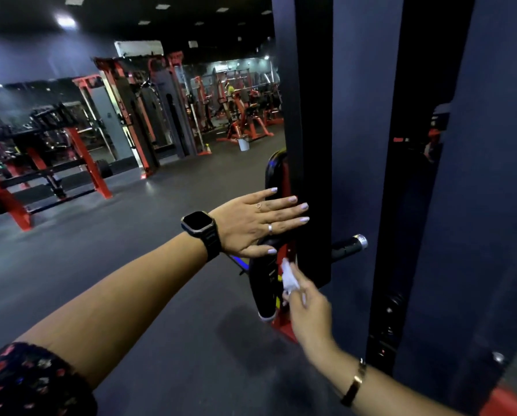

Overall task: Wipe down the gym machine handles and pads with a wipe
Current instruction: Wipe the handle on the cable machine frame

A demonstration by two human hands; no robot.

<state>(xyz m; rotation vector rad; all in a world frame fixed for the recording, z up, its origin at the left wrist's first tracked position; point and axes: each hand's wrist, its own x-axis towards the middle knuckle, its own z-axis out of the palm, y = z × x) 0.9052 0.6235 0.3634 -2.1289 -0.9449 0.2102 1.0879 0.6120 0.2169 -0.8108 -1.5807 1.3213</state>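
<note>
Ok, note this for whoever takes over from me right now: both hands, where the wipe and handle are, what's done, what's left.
Left hand: open, fingers straight, at the black upright; contact unclear.
Right hand: pinches the white wipe, held at the red frame beside a black rounded part.
Handle: black grip, silver cap, sticks out right of the upright, neither hand on it.
Done: nothing shows as wiped.
Left: probably the handle and the pads.
</note>
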